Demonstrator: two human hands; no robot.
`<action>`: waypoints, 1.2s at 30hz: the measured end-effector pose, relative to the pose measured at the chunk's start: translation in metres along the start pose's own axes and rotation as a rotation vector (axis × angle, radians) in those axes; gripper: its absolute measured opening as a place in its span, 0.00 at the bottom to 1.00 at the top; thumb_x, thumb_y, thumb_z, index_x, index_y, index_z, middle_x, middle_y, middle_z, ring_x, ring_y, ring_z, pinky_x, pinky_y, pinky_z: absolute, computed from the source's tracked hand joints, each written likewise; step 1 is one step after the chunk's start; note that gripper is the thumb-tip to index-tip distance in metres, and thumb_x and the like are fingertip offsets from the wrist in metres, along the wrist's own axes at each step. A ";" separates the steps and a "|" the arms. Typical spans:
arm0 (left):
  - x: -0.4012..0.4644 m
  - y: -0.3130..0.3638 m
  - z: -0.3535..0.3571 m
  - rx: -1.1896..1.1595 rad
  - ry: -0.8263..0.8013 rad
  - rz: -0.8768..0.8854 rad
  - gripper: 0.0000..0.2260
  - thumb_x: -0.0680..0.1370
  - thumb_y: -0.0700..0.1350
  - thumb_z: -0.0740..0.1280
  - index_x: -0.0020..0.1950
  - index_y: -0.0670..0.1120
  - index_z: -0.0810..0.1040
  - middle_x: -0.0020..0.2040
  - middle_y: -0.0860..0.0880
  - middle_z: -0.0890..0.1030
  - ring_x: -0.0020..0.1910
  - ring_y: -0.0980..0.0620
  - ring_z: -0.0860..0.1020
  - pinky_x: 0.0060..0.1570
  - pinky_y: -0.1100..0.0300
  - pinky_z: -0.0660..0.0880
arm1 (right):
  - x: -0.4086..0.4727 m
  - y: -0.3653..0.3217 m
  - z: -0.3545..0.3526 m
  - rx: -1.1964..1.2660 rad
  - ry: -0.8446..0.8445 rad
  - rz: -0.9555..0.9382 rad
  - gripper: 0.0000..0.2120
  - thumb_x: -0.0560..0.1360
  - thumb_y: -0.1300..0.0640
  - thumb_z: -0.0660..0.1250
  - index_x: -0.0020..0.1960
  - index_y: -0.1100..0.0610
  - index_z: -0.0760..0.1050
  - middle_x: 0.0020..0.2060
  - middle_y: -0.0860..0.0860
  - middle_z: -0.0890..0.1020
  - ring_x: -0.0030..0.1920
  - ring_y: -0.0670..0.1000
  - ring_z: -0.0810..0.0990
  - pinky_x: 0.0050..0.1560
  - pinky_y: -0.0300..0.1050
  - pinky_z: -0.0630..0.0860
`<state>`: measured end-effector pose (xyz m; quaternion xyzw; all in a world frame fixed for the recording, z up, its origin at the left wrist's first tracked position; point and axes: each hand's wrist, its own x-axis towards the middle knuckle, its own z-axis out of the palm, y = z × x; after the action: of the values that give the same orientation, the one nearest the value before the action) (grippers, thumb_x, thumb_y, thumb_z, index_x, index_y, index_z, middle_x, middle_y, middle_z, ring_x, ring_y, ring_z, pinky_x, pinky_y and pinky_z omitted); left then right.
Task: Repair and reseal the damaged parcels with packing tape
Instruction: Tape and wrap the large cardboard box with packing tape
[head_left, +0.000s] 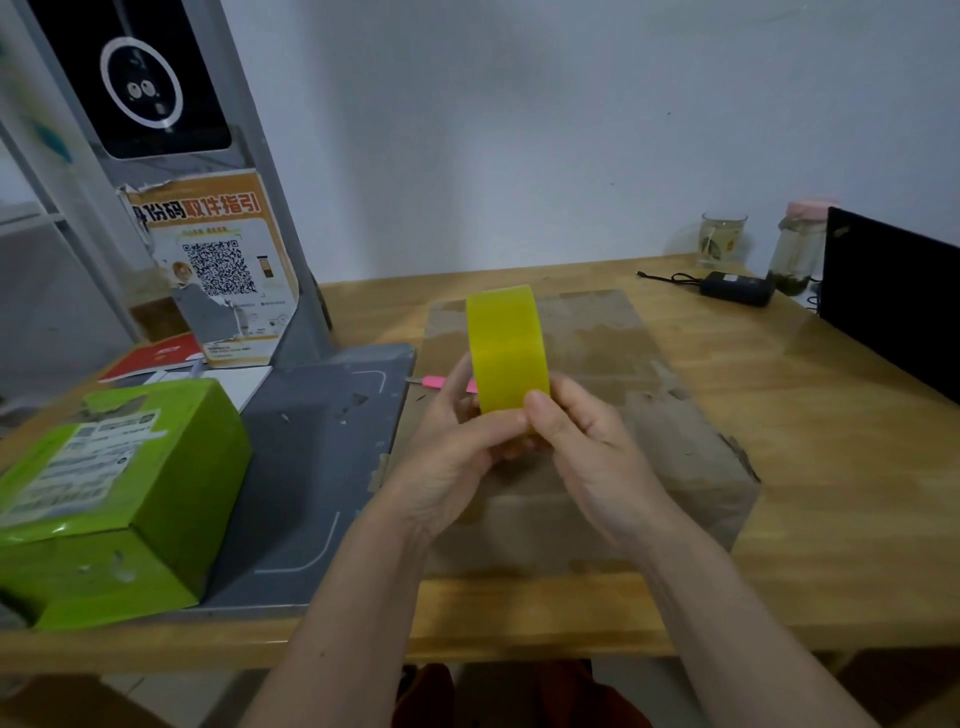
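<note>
A yellow roll of packing tape (506, 348) stands on edge in both hands above a flat brown cardboard parcel (644, 415) on the wooden table. My left hand (457, 447) grips the roll from the left and below. My right hand (587, 447) holds its lower right, thumb pressed on the outer face near the bottom edge. A green parcel (114, 499) with a white shipping label and torn spots sits at the left on a grey platform. A pink-handled cutter (441, 383) lies on the brown parcel, partly hidden behind the roll.
A grey scanner stand (218, 171) with a QR-code poster rises at the back left over its grey base (317, 467). A black laptop (893, 306), a black adapter (735, 291), a glass (722, 239) and a jar (797, 249) stand at the back right.
</note>
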<state>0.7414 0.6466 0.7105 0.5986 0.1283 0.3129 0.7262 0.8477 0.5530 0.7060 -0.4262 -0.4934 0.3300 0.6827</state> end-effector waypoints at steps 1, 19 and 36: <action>-0.001 0.001 0.000 -0.045 -0.023 0.007 0.32 0.65 0.48 0.78 0.66 0.41 0.73 0.50 0.45 0.79 0.48 0.48 0.78 0.42 0.58 0.76 | 0.001 0.001 0.001 -0.034 0.003 -0.005 0.12 0.76 0.50 0.63 0.54 0.54 0.78 0.47 0.49 0.83 0.48 0.48 0.81 0.49 0.42 0.76; -0.005 -0.006 0.007 0.048 0.107 0.158 0.50 0.55 0.55 0.84 0.73 0.57 0.64 0.65 0.54 0.76 0.64 0.53 0.76 0.56 0.55 0.77 | 0.003 0.000 0.002 0.057 0.162 0.130 0.31 0.64 0.33 0.72 0.56 0.56 0.81 0.56 0.58 0.81 0.55 0.54 0.82 0.59 0.53 0.77; -0.002 0.003 -0.001 -0.034 -0.100 0.028 0.46 0.60 0.51 0.83 0.74 0.48 0.66 0.69 0.37 0.72 0.64 0.40 0.74 0.55 0.49 0.76 | 0.003 -0.006 -0.008 -0.200 0.173 -0.258 0.32 0.70 0.40 0.69 0.35 0.73 0.75 0.31 0.63 0.77 0.32 0.56 0.73 0.32 0.45 0.70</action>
<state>0.7380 0.6466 0.7124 0.6027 0.0781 0.2952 0.7372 0.8563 0.5513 0.7115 -0.4517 -0.5140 0.1511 0.7134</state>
